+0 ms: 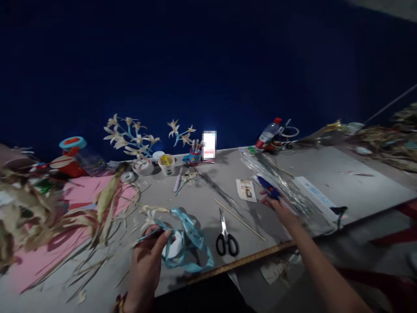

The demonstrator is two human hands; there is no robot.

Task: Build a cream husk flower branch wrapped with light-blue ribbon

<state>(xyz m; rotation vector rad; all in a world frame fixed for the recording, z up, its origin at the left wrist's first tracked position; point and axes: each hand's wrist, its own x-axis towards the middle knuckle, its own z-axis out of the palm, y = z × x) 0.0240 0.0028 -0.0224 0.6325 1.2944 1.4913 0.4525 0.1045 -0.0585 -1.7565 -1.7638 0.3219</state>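
Note:
My left hand [148,252] is closed, thumb against fingers, on a thin blue-wrapped flower stem. Pale petals [150,219] stick out above the fingers. Loops of light blue tape [192,237] lie right beside this hand, around a white roll [174,244]. Farther right, my right hand [278,208] is blurred, its fingers bent around what looks like a blue glue gun [269,188]. Left of the gun lies a small printed card [246,190]. Between my hands rest black-handled scissors [227,239] and a thin stick [239,219].
Dried husks [74,221] and pink sheets [81,189] spread over the left side. Finished flower sprays [130,139] stand at the back beside a paper cup [167,164] and a pen mug [194,155]. Wires [286,187], a power strip [314,193] and a bottle [269,134] are on the right.

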